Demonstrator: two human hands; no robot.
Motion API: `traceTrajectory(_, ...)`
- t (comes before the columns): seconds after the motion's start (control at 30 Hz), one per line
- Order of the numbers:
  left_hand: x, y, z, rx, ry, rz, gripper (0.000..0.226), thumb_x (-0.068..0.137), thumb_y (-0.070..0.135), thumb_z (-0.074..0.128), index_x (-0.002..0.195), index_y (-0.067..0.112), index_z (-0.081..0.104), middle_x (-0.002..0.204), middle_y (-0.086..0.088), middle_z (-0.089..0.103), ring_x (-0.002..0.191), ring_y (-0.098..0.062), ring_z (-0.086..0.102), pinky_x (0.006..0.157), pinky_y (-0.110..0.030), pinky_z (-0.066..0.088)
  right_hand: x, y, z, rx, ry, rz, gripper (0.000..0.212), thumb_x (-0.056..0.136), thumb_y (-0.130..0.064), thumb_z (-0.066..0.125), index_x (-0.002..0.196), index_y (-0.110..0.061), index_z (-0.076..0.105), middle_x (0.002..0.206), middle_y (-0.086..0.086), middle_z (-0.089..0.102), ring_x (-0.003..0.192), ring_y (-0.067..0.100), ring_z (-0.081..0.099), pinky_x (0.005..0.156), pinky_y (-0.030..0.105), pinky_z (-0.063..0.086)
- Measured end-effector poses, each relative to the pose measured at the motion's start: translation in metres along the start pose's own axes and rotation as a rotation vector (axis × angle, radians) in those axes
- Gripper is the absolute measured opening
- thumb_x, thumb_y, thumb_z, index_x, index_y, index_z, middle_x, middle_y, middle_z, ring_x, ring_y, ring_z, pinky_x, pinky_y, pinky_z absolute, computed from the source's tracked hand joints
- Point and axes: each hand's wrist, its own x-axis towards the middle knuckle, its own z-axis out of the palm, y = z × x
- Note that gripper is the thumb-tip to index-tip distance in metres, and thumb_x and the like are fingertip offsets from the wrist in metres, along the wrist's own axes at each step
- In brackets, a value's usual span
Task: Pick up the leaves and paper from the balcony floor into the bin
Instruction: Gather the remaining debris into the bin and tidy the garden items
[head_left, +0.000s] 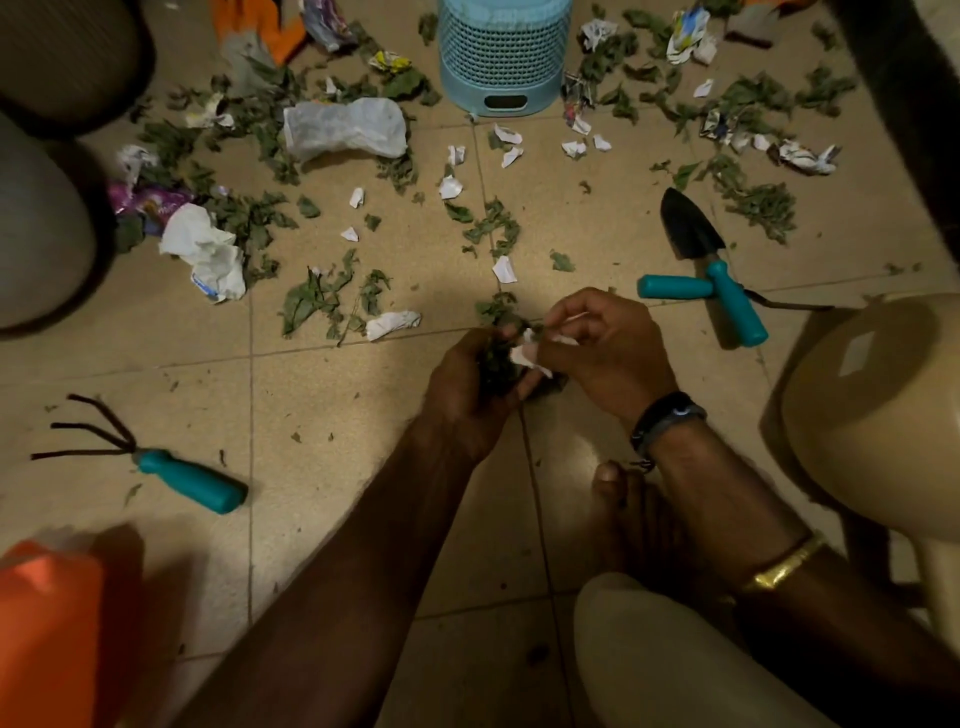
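Head view. Blue perforated bin stands at the far edge of frame. Both hands work well short of it, on the camera side, low over the tiled floor.

Left hand: palm turned inward, fingers curled round a clump of leaves. I read it as the holding hand, letting gathered litter build up so one trip to the bin carries more.

Right hand: arched over, wrist bent down, thumb and fingertips pinching a white paper scrap and setting it against the clump. The two hands touch there. Forearms converge from the near edge; the person seems to be crouched.

Loose leaves and crumpled paper lie scattered in front of the bin and out to both its sides. Most of the job looks undone. The bin's mouth is out of frame, so its contents cannot be told.

Trowel lies in front of the bin, off to its right. Hand rake lies farther from the bin than the hands do, off to its left. Neither is held; bare fingers probably suit scraps this small.
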Motion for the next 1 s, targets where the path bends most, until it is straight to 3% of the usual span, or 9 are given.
traceTrajectory(0.13, -0.001, 0.001, 0.003, -0.018, -0.031, -0.029, 0.035, 0.101, 0.029, 0.05, 0.12, 0.004, 0.064, 0.113, -0.017, 0.07, 0.1, -0.026, 0.068, 0.09, -0.038, 0.056, 0.006, -0.009, 0.019, -0.162, -0.11, -0.092, 0.026, 0.071, -0.032, 0.088, 0.088, -0.023, 0.07, 0.079, -0.01, 0.074, 0.071, 0.001, 0.07, 0.063, 0.025, 0.057)
traceTrajectory(0.27, 0.0, 0.013, -0.008, -0.197, 0.047, -0.031, 0.011, 0.097, 0.014, 0.057, 0.095, 0.006, 0.063, 0.094, -0.014, 0.067, 0.084, -0.023, 0.065, 0.077, -0.033, 0.06, 0.021, -0.01, 0.009, -0.06, -0.041, -0.149, 0.014, 0.084, -0.025, 0.078, 0.097, -0.022, 0.074, 0.093, -0.009, 0.075, 0.086, 0.003, 0.07, 0.079, 0.028, 0.059)
traceTrajectory(0.33, -0.001, 0.02, -0.017, -0.241, 0.064, -0.008, 0.008, 0.096, 0.012, 0.058, 0.091, 0.007, 0.062, 0.092, -0.013, 0.067, 0.083, -0.024, 0.065, 0.078, -0.035, 0.06, 0.027, -0.003, 0.005, -0.344, -0.003, -0.186, 0.021, 0.087, -0.022, 0.073, 0.108, -0.02, 0.073, 0.104, -0.003, 0.074, 0.096, 0.011, 0.068, 0.087, 0.034, 0.056)
traceTrajectory(0.43, -0.003, 0.029, -0.023, -0.27, 0.093, 0.033, 0.011, 0.096, 0.011, 0.058, 0.089, 0.005, 0.063, 0.087, -0.012, 0.066, 0.081, -0.023, 0.065, 0.083, -0.037, 0.06, 0.023, 0.021, 0.02, -0.766, -0.213, -0.091, 0.05, 0.086, -0.026, 0.074, 0.134, -0.022, 0.06, 0.126, 0.008, 0.061, 0.114, 0.03, 0.058, 0.094, 0.038, 0.048)
traceTrajectory(0.53, -0.004, 0.036, -0.027, -0.281, 0.116, 0.079, 0.012, 0.098, 0.011, 0.057, 0.088, 0.005, 0.063, 0.089, -0.011, 0.064, 0.084, -0.022, 0.064, 0.085, -0.038, 0.059, 0.011, 0.048, 0.039, -0.888, -0.164, -0.203, 0.024, 0.094, -0.018, 0.061, 0.117, -0.02, 0.068, 0.116, 0.01, 0.061, 0.104, 0.033, 0.057, 0.081, 0.038, 0.048)
traceTrajectory(0.67, -0.002, 0.039, -0.03, -0.232, 0.13, 0.104, 0.013, 0.098, 0.014, 0.058, 0.089, 0.006, 0.064, 0.096, -0.012, 0.062, 0.09, -0.024, 0.064, 0.081, -0.039, 0.061, 0.014, 0.057, 0.028, -0.814, -0.058, -0.272, 0.019, 0.095, -0.008, 0.057, 0.089, -0.009, 0.075, 0.087, 0.012, 0.068, 0.079, 0.03, 0.065, 0.068, 0.033, 0.051)
traceTrajectory(0.73, -0.001, 0.039, -0.03, -0.217, 0.134, 0.103, 0.013, 0.098, 0.015, 0.058, 0.09, 0.006, 0.064, 0.097, -0.012, 0.062, 0.089, -0.024, 0.064, 0.079, -0.038, 0.061, 0.018, 0.049, 0.014, -0.675, -0.026, -0.283, 0.017, 0.089, -0.002, 0.065, 0.091, -0.011, 0.079, 0.088, 0.009, 0.074, 0.078, 0.025, 0.067, 0.078, 0.027, 0.052)
traceTrajectory(0.83, 0.0, 0.034, -0.027, -0.174, 0.133, 0.087, 0.009, 0.096, 0.013, 0.06, 0.096, 0.006, 0.066, 0.104, -0.014, 0.063, 0.092, -0.026, 0.065, 0.081, -0.037, 0.061, 0.017, 0.025, -0.002, -0.543, -0.086, -0.337, 0.019, 0.083, -0.004, 0.075, 0.092, -0.019, 0.08, 0.089, -0.007, 0.07, 0.075, 0.006, 0.058, 0.075, 0.01, 0.04)
traceTrajectory(1.0, -0.001, 0.021, -0.013, -0.041, 0.093, 0.062, 0.013, 0.093, 0.015, 0.061, 0.099, 0.009, 0.071, 0.097, -0.012, 0.07, 0.081, -0.023, 0.069, 0.066, -0.031, 0.06, 0.013, 0.0, -0.003, -0.399, -0.244, -0.36, 0.021, 0.085, -0.01, 0.073, 0.096, -0.027, 0.078, 0.096, -0.005, 0.062, 0.086, 0.007, 0.056, 0.077, 0.013, 0.044)
